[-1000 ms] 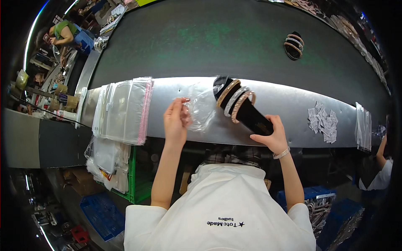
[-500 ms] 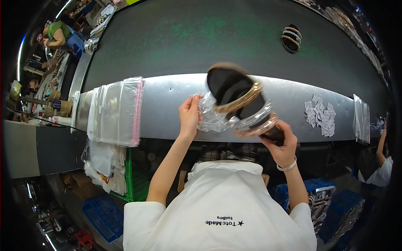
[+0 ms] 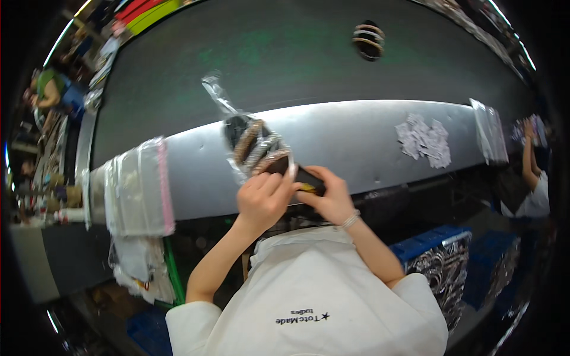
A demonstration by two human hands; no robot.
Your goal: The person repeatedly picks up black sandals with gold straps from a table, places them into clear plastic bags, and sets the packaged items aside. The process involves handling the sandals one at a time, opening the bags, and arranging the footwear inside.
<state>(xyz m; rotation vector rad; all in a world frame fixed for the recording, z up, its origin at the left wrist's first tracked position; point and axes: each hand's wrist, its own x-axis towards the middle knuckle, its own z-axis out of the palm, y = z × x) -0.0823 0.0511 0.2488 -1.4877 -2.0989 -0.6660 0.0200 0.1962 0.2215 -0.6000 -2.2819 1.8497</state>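
Note:
A black sandal [image 3: 275, 162] with gold, silver and rose-gold straps tilts over the bench's near edge, its toe pointing up and left. A clear plastic bag [image 3: 222, 101] covers the toe and straps, its loose end trailing beyond the toe. With closed fingers my left hand [image 3: 265, 200] grips the bag's mouth beside the straps. My right hand [image 3: 332, 196] is closed round the sandal's heel end, which sticks out of the bag. A second strapped black sandal [image 3: 369, 40] lies on the dark far surface.
A stack of clear bags with a pink edge [image 3: 165, 187] overhangs the bench at left. Small white paper slips [image 3: 423, 139] are piled at right, near more clear packets [image 3: 488, 130]. Blue crates [image 3: 430, 240] stand below. Other people [image 3: 52, 92] work at both sides.
The sandal has moved left and its front is now inside the bag. My left hand has come to the bag's mouth beside my right hand. The whole view has shifted.

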